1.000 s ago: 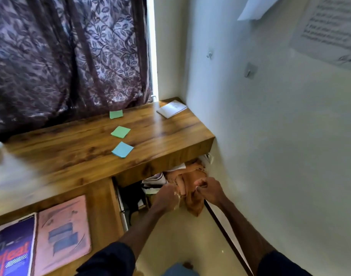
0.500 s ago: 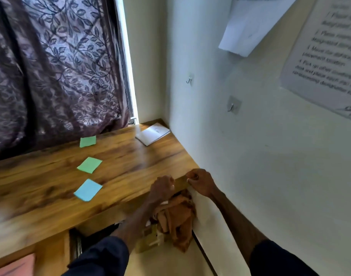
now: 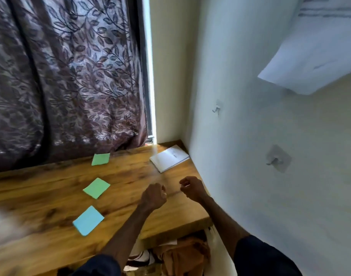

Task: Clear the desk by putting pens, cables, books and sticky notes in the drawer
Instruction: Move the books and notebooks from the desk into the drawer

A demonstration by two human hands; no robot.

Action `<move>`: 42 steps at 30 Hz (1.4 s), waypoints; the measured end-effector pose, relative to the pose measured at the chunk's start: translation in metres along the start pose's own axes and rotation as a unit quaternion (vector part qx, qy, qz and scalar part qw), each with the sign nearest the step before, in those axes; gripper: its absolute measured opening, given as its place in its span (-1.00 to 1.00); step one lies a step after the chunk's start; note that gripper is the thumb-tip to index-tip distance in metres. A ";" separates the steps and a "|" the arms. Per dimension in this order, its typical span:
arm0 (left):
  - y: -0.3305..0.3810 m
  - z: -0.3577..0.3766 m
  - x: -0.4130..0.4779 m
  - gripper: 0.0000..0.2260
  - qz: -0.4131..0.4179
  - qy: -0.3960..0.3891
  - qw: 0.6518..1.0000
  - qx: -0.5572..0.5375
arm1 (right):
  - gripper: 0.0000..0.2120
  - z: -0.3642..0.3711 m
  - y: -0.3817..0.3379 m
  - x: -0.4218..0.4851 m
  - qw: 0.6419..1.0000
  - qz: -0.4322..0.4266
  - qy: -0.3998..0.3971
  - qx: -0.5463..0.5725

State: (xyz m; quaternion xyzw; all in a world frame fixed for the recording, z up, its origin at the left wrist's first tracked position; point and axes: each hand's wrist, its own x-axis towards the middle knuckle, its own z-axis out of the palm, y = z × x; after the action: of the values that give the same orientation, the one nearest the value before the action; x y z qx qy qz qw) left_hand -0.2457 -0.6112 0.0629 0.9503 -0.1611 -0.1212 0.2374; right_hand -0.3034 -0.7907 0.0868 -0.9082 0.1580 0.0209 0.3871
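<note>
Wood-grain surface [image 3: 41, 198] fills the lower half of the frame. Left hand [image 3: 153, 196] and right hand [image 3: 192, 188] hover over its right end, centre-right. The fingers of both are curled into fists, nothing seen held in either.

Task items untouched:
- far green sticky note [image 3: 100, 159], near green sticky note [image 3: 96, 187] and blue sticky note [image 3: 88, 220], left of centre
- white booklet [image 3: 169, 158], in the corner by the wall

Drawer not identifiable.

Risks, judged:
- The notes lie flat and thin, so a hurried pinch may crease or slide them.
- The orange cloth [image 3: 182, 253] bundled under the surface edge, bottom centre, could foul whatever opens there.
</note>
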 end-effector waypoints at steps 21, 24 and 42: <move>-0.067 0.035 0.226 -0.26 -0.106 -0.083 0.990 0.043 | -0.31 0.089 0.033 0.180 0.967 0.075 -0.157 -0.184; -0.068 0.034 0.264 -0.08 -0.102 -0.051 0.993 0.036 | -0.37 0.098 0.030 0.195 0.960 0.082 -0.157 -0.215; -0.070 0.011 0.262 -0.32 -0.117 0.021 0.969 -0.217 | -0.22 0.099 0.041 0.193 0.979 0.140 -0.097 -0.113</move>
State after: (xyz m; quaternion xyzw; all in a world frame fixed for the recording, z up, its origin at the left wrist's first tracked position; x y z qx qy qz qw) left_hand 0.0090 -0.6527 -0.0206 0.8906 -0.0136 -0.1603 0.4254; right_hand -0.1244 -0.7994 -0.0413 -0.9085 0.2421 0.1804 0.2889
